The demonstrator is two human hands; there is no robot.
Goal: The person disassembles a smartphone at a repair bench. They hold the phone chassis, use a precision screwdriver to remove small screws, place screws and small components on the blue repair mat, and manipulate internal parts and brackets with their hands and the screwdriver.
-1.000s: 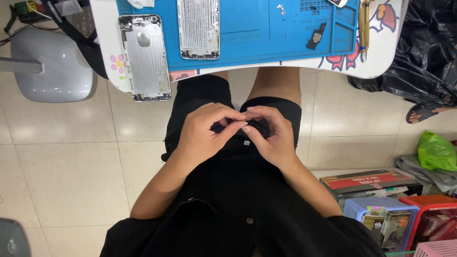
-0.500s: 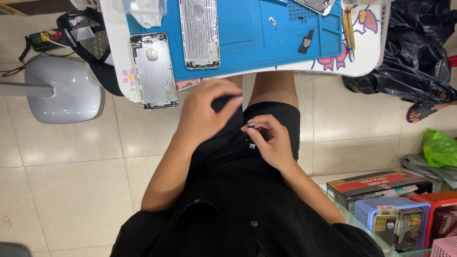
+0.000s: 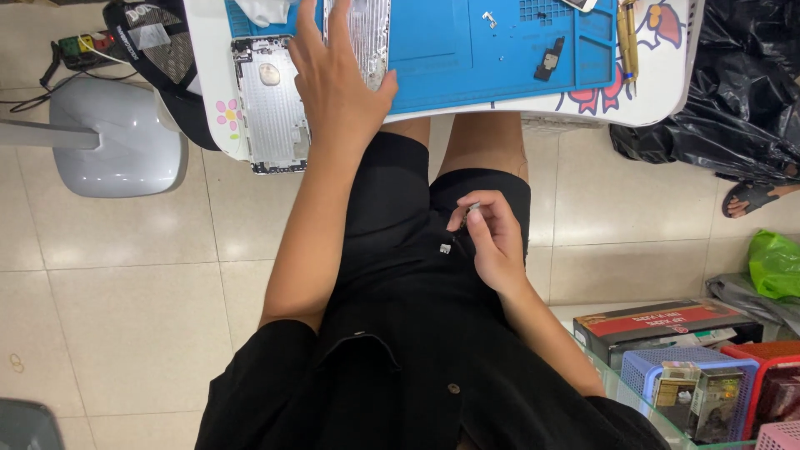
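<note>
My left hand (image 3: 333,79) reaches up to the table edge with its fingers spread, lying flat between two silver phone back housings. One housing (image 3: 271,108) lies on the white table, the other (image 3: 362,33) on the blue repair mat (image 3: 483,50). My right hand (image 3: 492,237) stays over my lap and pinches a small thin metal part (image 3: 471,208) between thumb and fingers. A tiny silver piece (image 3: 445,247) lies on my black shorts just left of that hand.
A small black component (image 3: 550,58) and loose screws lie on the mat; gold tweezers (image 3: 627,33) sit at its right edge. A grey stool (image 3: 117,137) stands left, black bags (image 3: 733,92) right. Boxes and baskets (image 3: 692,367) fill a glass shelf at lower right.
My left hand has left my lap and the right hand, and moved up onto the table between the housings. My right hand stays over my lap with the small part.
</note>
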